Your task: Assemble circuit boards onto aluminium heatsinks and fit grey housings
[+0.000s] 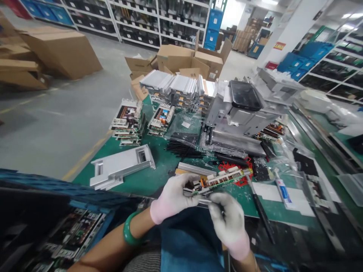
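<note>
My left hand (176, 197), in a white glove with a pink cuff, is closed on the near end of a circuit board (224, 178) with several components on it. The board tilts up to the right, over the bench. My right hand (229, 222), gloved the same way, is curled with its fingertips pinched together close to the left hand. A thin pale strip (204, 201) shows between the fingertips of both hands; its kind is unclear. Behind the board lies a finned metal heatsink (195, 169). A black-handled tool (261, 211) rests to the right of the board.
On the green bench (167, 160) stand stacked circuit boards (127, 122), a silver metal housing (121, 166), finned heatsinks (183, 84) and a metal fixture (241, 122). Red plastic parts (244, 166) and a glue tube (283, 192) lie at right. A blue crate (109, 215) is at lower left.
</note>
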A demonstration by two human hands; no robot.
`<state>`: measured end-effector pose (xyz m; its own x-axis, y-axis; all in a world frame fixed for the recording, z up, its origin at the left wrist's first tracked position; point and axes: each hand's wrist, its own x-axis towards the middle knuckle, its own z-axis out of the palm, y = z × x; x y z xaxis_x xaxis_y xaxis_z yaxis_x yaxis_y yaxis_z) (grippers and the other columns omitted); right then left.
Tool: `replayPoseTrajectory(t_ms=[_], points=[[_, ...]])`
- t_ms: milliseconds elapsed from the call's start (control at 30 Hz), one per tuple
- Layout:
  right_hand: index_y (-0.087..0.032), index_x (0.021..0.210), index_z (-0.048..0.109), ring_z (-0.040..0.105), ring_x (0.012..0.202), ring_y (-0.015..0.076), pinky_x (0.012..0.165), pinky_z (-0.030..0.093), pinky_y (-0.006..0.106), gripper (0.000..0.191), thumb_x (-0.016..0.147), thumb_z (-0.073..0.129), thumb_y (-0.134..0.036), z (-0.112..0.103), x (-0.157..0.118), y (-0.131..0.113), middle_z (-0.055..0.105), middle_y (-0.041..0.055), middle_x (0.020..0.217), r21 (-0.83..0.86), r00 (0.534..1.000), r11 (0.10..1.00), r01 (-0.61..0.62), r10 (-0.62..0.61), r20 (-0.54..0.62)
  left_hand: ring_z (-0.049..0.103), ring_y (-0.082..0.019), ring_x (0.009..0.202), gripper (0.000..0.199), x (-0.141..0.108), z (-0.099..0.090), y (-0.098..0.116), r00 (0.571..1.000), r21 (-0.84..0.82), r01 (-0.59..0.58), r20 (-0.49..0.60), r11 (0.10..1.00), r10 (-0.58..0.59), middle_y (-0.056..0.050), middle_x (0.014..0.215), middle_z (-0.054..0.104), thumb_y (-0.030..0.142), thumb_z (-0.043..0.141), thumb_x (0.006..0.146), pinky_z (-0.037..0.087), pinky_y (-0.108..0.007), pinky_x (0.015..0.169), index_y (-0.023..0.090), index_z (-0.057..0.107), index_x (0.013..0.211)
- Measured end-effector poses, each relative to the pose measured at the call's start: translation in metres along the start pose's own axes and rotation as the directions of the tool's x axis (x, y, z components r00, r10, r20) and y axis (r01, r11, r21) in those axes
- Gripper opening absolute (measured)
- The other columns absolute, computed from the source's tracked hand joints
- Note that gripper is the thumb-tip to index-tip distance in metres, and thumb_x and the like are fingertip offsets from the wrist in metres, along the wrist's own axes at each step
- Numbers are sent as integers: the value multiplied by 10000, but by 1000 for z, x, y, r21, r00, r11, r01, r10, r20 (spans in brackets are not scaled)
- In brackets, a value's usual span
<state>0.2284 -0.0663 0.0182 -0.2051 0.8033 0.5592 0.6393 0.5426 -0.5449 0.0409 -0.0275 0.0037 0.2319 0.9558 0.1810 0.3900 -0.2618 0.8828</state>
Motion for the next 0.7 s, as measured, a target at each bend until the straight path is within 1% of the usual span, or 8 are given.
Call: replayPoseTrajectory(t_ms=[67,167,333,533,700], points=[[-233,928,575,645,686,156,627,522,259,141,976,474,-320,3,-3,3,667,10,775,-12,1000,1000,-20,20,-5,693,-166,692,331,0,3,0,999,-10,31,36,999,-30,9,822,738,360,744,665,533,-237,645,199,675,946],[-228,934,582,650,686,157,633,532,261,142,974,478,-316,7,-4,6,671,16,781,-3,999,999,-53,53,-9,684,-162,681,273,1,3,2,996,18,59,65,998,-60,15,804,731,303,691,674,532,-238,655,195,672,925],[-218,910,588,662,679,165,630,544,274,157,967,479,-316,10,-2,6,679,28,772,-4,994,995,-102,102,-26,688,-168,694,301,2,3,3,995,2,72,76,997,-72,7,840,734,286,686,665,553,-249,672,203,672,955],[-221,907,581,666,680,170,624,547,277,140,957,485,-310,13,-3,7,679,31,768,0,992,992,-122,122,-43,703,-186,720,323,1,3,0,995,12,68,68,998,-69,-4,854,743,288,682,661,570,-267,691,203,677,972],[-220,928,580,662,685,170,630,546,276,122,948,483,-292,13,-3,7,675,30,776,35,992,992,-119,120,-46,706,-170,708,326,0,3,0,992,17,82,95,997,-83,3,855,743,270,672,670,564,-236,660,198,680,988]])
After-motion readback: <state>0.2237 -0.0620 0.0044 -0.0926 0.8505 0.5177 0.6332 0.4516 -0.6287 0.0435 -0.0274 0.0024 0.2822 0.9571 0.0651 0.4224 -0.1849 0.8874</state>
